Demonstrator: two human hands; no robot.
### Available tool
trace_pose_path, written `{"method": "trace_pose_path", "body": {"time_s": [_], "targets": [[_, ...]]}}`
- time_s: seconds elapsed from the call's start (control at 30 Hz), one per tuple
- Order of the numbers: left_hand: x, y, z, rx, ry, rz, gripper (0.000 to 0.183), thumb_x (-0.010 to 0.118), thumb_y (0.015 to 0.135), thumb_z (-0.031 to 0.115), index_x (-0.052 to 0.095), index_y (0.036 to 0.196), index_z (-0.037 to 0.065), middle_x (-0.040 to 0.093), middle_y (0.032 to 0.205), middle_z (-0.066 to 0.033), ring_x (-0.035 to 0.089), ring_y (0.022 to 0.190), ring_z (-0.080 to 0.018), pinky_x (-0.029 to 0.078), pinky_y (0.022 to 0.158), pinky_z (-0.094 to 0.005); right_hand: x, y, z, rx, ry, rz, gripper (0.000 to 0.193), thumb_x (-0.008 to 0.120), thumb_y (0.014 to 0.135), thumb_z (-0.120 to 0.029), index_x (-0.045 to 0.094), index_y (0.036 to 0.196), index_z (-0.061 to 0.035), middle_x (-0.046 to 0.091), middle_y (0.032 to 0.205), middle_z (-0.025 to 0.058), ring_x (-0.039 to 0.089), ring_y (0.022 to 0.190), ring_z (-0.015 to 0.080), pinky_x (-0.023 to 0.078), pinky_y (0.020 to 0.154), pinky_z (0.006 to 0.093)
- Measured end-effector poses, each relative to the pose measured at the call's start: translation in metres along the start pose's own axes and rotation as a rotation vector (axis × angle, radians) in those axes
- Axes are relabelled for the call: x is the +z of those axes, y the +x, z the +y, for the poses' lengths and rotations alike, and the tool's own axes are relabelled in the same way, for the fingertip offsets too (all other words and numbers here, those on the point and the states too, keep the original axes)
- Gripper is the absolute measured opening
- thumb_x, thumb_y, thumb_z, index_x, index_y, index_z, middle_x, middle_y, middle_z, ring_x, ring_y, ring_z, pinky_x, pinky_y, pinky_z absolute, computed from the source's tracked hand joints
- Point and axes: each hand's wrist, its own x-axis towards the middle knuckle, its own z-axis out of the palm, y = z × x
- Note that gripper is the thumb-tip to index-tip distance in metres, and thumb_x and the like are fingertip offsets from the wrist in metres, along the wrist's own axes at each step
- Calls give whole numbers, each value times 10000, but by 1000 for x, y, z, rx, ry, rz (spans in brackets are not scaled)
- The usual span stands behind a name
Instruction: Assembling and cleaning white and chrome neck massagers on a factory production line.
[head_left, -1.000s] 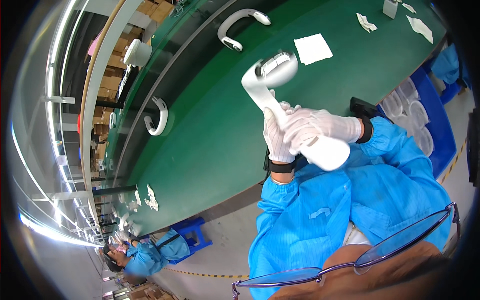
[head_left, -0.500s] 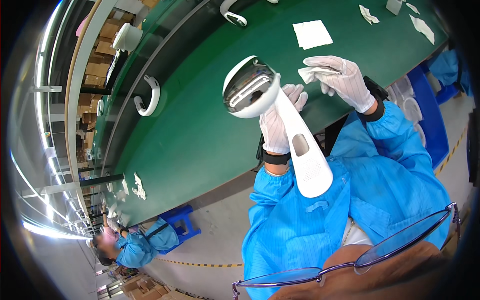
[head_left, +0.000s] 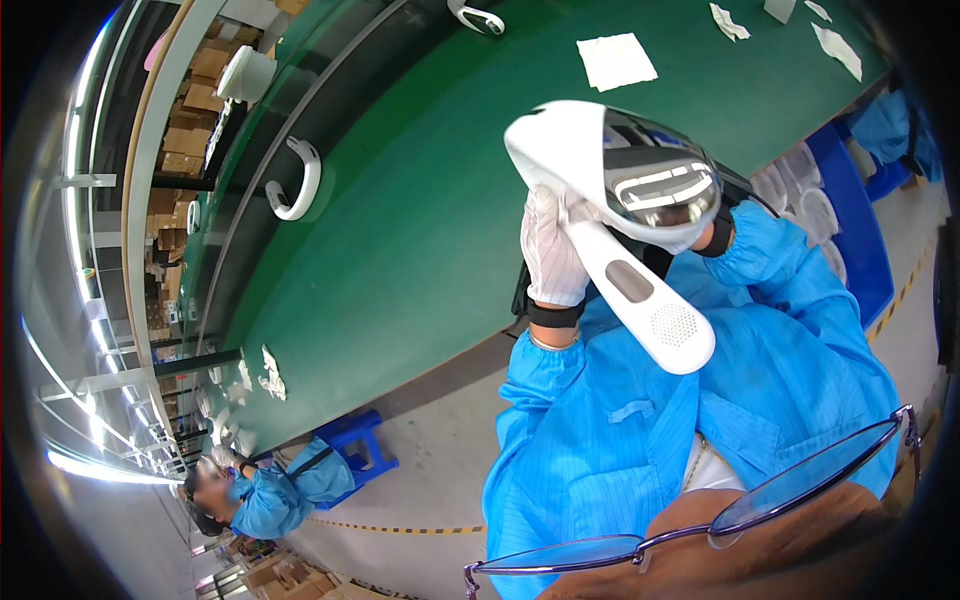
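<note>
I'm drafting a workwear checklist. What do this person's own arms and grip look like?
The left grip wears a white, finely striped fabric glove; the right grip is hidden from view. Both arms wear bright blue fabric sleeves with gathered cuffs. Each wrist carries a wide black strap, and the left also has a thin, pale bracelet.

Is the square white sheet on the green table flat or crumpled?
Flat: the white sheet shows a smooth face and fairly straight edges. Whether it's folded in layers, cannot tell.
</note>
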Motion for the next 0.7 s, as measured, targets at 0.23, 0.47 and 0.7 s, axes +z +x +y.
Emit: {"method": "trace_pose_path", "body": {"time_s": [0.23, 0.47, 0.7], "targets": [[-7, -3, 10, -135, -223, -51, 388, 438, 1050, 321, 445, 1322, 44, 613, 1123, -126, 658, 952, -218, 605, 756, -336, -7, -2, -29, 298, 192, -177, 575, 681, 876, -284, 487, 1368, -60, 521, 1368, 168, 549, 1205, 298, 455, 1035, 427], [6, 0, 22, -162, -596, 13, 403, 453, 1051, 314, 488, 1256, -31, 637, 1057, -141, 658, 878, -190, 568, 755, -296, -31, 40, -52, -10, -545, -281, 545, 638, 923, -236, 462, 1415, -79, 500, 1402, 140, 537, 1232, 249, 472, 1032, 370], [5, 4, 5, -199, -387, -22, 437, 485, 1033, 361, 519, 1263, -9, 644, 1092, -125, 655, 951, -198, 563, 841, -319, 5, -33, 25, 434, 276, 16, 516, 599, 963, -211, 437, 1425, -46, 598, 1275, 149, 600, 1130, 236, 528, 951, 366]]}}
